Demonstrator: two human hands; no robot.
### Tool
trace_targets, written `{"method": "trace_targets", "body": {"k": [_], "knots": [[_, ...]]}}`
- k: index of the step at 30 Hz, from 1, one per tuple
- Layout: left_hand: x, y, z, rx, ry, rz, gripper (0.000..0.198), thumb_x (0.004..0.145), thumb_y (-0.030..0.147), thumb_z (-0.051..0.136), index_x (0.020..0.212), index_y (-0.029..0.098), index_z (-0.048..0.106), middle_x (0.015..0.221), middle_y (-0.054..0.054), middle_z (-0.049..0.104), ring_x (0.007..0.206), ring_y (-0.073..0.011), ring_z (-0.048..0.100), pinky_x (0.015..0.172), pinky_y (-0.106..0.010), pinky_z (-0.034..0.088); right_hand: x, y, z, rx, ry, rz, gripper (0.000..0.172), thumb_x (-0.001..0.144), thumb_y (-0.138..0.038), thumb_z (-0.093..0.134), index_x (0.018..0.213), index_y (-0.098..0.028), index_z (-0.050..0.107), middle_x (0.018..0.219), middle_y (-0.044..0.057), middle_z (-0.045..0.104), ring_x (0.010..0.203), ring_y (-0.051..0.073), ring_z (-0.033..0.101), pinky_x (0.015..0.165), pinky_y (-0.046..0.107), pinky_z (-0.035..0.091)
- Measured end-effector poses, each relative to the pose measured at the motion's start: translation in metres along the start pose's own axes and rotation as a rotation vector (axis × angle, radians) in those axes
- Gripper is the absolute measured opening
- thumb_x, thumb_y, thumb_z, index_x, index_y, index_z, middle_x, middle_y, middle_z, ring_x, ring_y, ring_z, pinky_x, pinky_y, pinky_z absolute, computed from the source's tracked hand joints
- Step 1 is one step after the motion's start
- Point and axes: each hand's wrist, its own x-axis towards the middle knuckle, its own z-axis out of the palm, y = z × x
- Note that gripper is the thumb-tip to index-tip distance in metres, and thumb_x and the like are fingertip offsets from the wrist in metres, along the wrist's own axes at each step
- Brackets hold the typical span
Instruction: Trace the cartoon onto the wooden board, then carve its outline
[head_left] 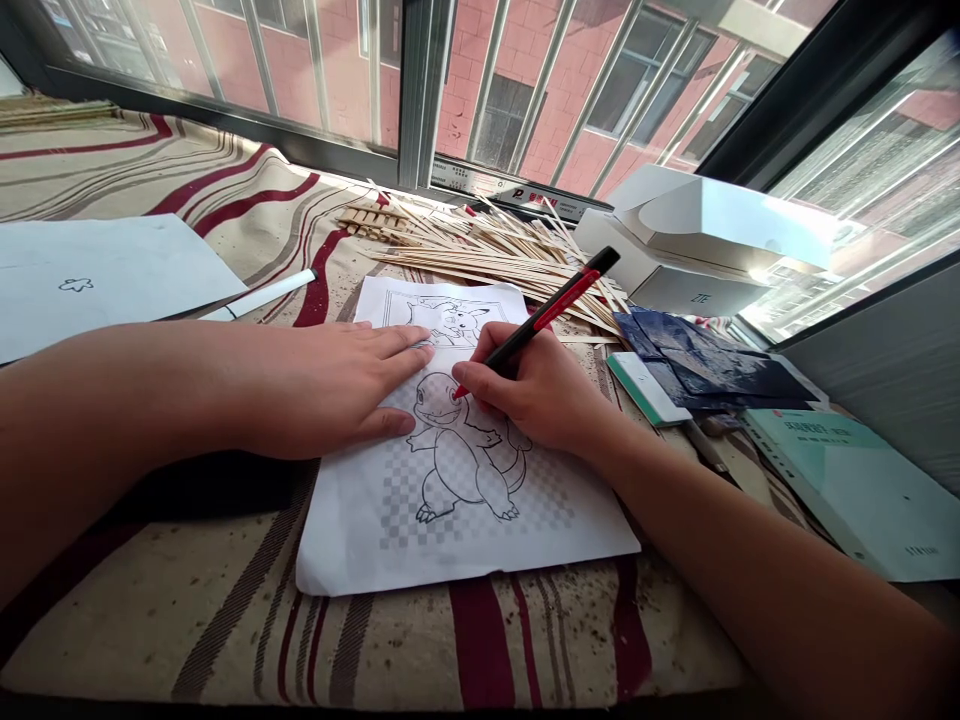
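Observation:
A sheet of white paper (345, 520) lies on the striped cloth, printed with a cartoon dinosaur-like figure (459, 465) over a grey checked patch. Above that figure is a smaller framed cartoon drawing (450, 320). My left hand (352, 385) rests flat on the sheet's left side, fingers stretched out and holding nothing. In my right hand (536, 385) is a black and red pen (559, 305), gripped between thumb and fingers. Its red tip touches or hovers just over the figure's right eye; I cannot tell which. My right hand hides part of the sheet's right side.
Many thin wooden sticks (487, 250) are heaped by the window. A white box (697, 240), a dark blue folded packet (697, 355) and a pale green book (862, 480) lie to the right. Another paper (112, 270) and a white pen (270, 295) lie left.

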Motion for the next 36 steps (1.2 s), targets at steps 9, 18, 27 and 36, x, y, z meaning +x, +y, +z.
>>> {"method": "trace_targets", "body": {"k": [9, 18, 27, 36], "knots": [[-0.0018, -0.0016, 0.0007, -0.023, 0.016, 0.0, 0.082, 0.106, 0.059, 0.045, 0.176, 0.021, 0.026, 0.185, -0.011, 0.019, 0.169, -0.0354, 0.028, 0.136, -0.045, 0.025, 0.0023, 0.007, 0.0014, -0.028, 0.074, 0.016, 0.029, 0.09, -0.037, 0.075, 0.074, -0.022, 0.056, 0.056, -0.005, 0.061, 0.056, 0.012, 0.055, 0.06, 0.029, 0.041], [-0.0001, -0.0027, 0.0015, -0.016, 0.024, 0.022, 0.083, 0.105, 0.059, 0.043, 0.176, 0.018, 0.026, 0.185, -0.013, 0.016, 0.168, -0.0363, 0.029, 0.135, -0.048, 0.027, 0.0025, 0.0076, 0.002, 0.014, 0.055, 0.004, 0.035, 0.088, -0.043, 0.081, 0.075, -0.022, 0.057, 0.058, -0.005, 0.061, 0.058, 0.013, 0.055, 0.061, 0.03, 0.042], [-0.0016, -0.0011, 0.0004, 0.014, -0.018, 0.003, 0.082, 0.107, 0.056, 0.041, 0.177, 0.019, 0.019, 0.187, -0.01, 0.01, 0.171, -0.0338, 0.023, 0.137, -0.047, 0.023, 0.0022, 0.009, 0.0025, 0.043, 0.035, 0.004, 0.035, 0.086, -0.043, 0.084, 0.075, -0.022, 0.059, 0.058, -0.006, 0.062, 0.054, 0.012, 0.053, 0.059, 0.029, 0.042], [0.0013, -0.0027, 0.0022, 0.004, 0.005, 0.008, 0.085, 0.105, 0.063, 0.038, 0.177, 0.021, 0.02, 0.187, -0.009, 0.013, 0.169, -0.0359, 0.026, 0.135, -0.047, 0.025, 0.0025, 0.0056, 0.0011, 0.032, 0.01, -0.005, 0.037, 0.084, -0.044, 0.086, 0.075, -0.022, 0.059, 0.059, -0.006, 0.062, 0.055, 0.012, 0.051, 0.058, 0.029, 0.041]]}}
